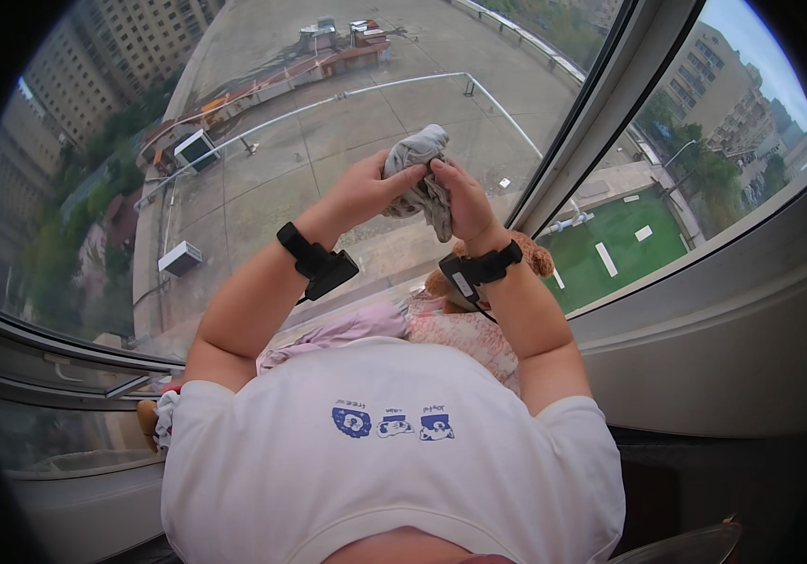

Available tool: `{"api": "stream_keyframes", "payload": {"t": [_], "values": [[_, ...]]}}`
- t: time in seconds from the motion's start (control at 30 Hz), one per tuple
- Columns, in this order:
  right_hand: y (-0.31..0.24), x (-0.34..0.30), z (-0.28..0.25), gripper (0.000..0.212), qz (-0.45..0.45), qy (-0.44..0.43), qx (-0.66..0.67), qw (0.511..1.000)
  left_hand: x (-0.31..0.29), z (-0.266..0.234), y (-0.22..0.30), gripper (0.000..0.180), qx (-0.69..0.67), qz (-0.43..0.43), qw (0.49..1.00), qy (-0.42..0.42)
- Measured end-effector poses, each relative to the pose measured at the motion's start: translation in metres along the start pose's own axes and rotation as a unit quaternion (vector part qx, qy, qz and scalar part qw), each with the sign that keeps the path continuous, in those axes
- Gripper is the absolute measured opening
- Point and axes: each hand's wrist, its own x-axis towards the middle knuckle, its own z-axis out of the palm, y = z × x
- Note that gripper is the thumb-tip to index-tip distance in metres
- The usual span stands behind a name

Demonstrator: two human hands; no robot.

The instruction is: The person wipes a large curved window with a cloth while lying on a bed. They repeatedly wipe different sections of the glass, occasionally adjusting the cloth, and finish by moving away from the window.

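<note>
By a window [584, 122], left hand [366, 191], right hand [468, 199], grey cloth [419, 150] between

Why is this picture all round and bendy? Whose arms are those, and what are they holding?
There's no robot here, just a person's two bare hands. The camera sits on the person's head, looking down past the white shirt. Its very wide lens makes straight edges bend. Each wrist wears a black band. The left hand and right hand hold a bunched grey cloth between them, near a big window. Lower down lie a pale purple cloth and a pink patterned cloth. Something brown and fuzzy, perhaps a soft toy, peeks out by the right wrist.
</note>
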Motion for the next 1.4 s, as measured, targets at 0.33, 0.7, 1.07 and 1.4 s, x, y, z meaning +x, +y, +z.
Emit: {"api": "stream_keyframes", "payload": {"t": [0.33,0.7,1.07,1.4], "values": [[0.013,0.012,0.002,0.05,-0.187,0.169,-0.367,0.896,0.006,0.02,0.016,0.046,0.128,0.104,0.973,0.159],[-0.003,-0.006,0.004,0.055,-0.101,0.01,0.165,0.981,0.004,0.021,0.014,0.056,0.321,0.184,0.907,0.201],[0.009,-0.016,0.002,0.059,-0.058,0.069,0.199,0.976,0.019,0.039,-0.001,0.059,0.363,0.135,0.913,0.127],[-0.063,0.075,0.0,0.054,-0.437,0.136,-0.082,0.885,0.002,-0.022,0.035,0.061,0.534,0.231,0.738,0.341]]}}
